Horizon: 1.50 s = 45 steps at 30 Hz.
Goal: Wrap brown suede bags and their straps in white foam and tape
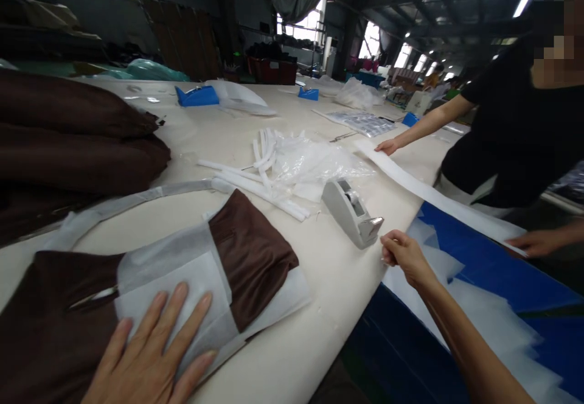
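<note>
My left hand (159, 343) lies flat with fingers spread on a white tissue-like sheet (177, 276) wrapped around a dark brown, leather-looking piece (253, 252). A pale wrapped strip (150, 194) curves behind the piece. At the table's edge, my right hand (404, 255) is closed in a pinch just off the cutting end of a grey tape dispenser (349, 212). Whatever is between its fingertips is too small to make out. The dispenser stands on the white table, to the right of the brown piece.
White foam-like strips (260, 191) and clear plastic bags (314, 163) lie mid-table. Brown stuffed-looking items (68, 130) are piled at left. A co-worker (506, 112) at right holds a long white sheet (424, 191) above a blue surface (483, 258) with translucent sheets. Blue dispensers (197, 95) stand farther back.
</note>
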Each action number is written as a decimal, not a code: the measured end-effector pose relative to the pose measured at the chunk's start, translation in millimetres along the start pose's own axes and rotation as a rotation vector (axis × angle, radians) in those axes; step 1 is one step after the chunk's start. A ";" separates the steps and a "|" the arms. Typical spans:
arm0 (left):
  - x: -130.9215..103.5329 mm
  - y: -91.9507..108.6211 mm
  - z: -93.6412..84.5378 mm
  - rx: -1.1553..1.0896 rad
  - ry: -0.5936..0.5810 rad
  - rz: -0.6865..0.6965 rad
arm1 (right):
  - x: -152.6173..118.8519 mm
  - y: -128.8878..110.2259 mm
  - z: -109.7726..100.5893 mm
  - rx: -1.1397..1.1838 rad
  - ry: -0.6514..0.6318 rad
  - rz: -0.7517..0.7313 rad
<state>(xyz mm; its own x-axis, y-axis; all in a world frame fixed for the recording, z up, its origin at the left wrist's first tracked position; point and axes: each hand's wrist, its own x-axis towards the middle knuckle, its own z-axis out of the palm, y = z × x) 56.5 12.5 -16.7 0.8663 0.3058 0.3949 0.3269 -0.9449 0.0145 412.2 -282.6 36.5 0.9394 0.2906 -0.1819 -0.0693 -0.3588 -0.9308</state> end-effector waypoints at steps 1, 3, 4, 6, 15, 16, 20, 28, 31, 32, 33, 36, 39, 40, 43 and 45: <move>-0.1 2.0 -3.6 0.026 0.009 0.021 | -2.7 6.9 -0.6 -0.016 0.019 -0.005; -0.1 6.3 -12.3 0.089 -0.007 0.060 | -12.3 13.3 -5.3 -0.068 0.010 -0.012; 0.1 8.4 -16.6 0.119 -0.028 0.063 | -17.9 11.4 -8.6 -0.129 0.008 -0.043; 1.1 11.8 -23.8 0.162 -0.068 0.047 | -29.1 -5.0 -12.3 -0.246 -0.167 -0.125; 0.4 21.7 -33.2 0.109 -0.123 -0.025 | -68.9 -170.7 141.9 -0.547 -1.648 -0.508; -0.3 21.9 -32.8 0.099 -0.125 -0.032 | -65.8 -180.0 170.0 -0.605 -1.730 -0.578; -2.6 21.2 -29.8 0.058 -0.120 -0.044 | -47.8 -197.6 263.5 -0.986 -1.672 -0.918; -5.3 21.0 -25.1 0.005 -0.102 -0.049 | -54.8 -194.5 337.7 -1.430 -1.394 -1.218; -4.9 21.4 -24.4 0.021 -0.101 -0.055 | -36.2 -195.0 340.5 -1.412 -1.132 -1.268; -4.6 21.1 -24.3 0.033 -0.097 -0.053 | -27.8 -195.6 336.2 -1.352 -0.977 -1.275; -4.3 20.7 -24.1 0.044 -0.090 -0.047 | -20.0 -195.4 328.4 -1.268 -0.812 -1.268; -3.9 18.9 -22.9 0.074 -0.044 -0.013 | -10.4 -183.7 281.9 -0.911 -0.443 -1.187; -4.3 15.2 -16.2 0.062 0.031 0.016 | -16.7 -153.8 213.4 -0.632 -0.375 -1.110; -4.3 13.2 -12.0 0.043 0.049 0.021 | -16.9 -142.4 189.3 -0.584 -0.349 -1.061; -3.9 6.8 2.2 -0.039 0.082 0.025 | -0.8 -114.2 116.4 -0.461 -0.103 -0.728; -4.2 4.1 8.1 -0.075 0.086 0.020 | 18.8 -102.4 71.1 -0.388 0.073 -0.470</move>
<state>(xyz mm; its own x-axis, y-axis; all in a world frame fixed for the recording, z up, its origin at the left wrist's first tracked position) 57.3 8.4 -25.8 0.8357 0.2785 0.4734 0.2780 -0.9578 0.0727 413.1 -177.2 105.8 0.8613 0.4393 0.2551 0.4724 -0.5078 -0.7204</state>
